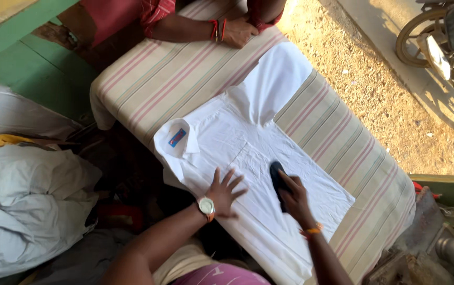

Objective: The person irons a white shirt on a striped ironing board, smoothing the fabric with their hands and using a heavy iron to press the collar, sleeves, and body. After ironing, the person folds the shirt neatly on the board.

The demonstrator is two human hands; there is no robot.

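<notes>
— Where's the white shirt [248, 142]?
— Flat on the striped tabletop [169, 74]. Left hand [225, 191] spread, pressing it; right hand [293, 196] wrapped around a dark handle [278, 177], probably an iron's.

A white cotton shirt [248, 153] lies spread on the striped padded tabletop [169, 79], collar toward the left edge. On the shirt's near part the left hand [225, 191] rests flat, and just right of it the right hand [294, 198] holds a small black oblong tool [278, 178] against the cloth. Another person's hand [237, 31] rests on the tabletop's far edge. Pale bundled cloth [26, 195] lies left of the tabletop.
</notes>
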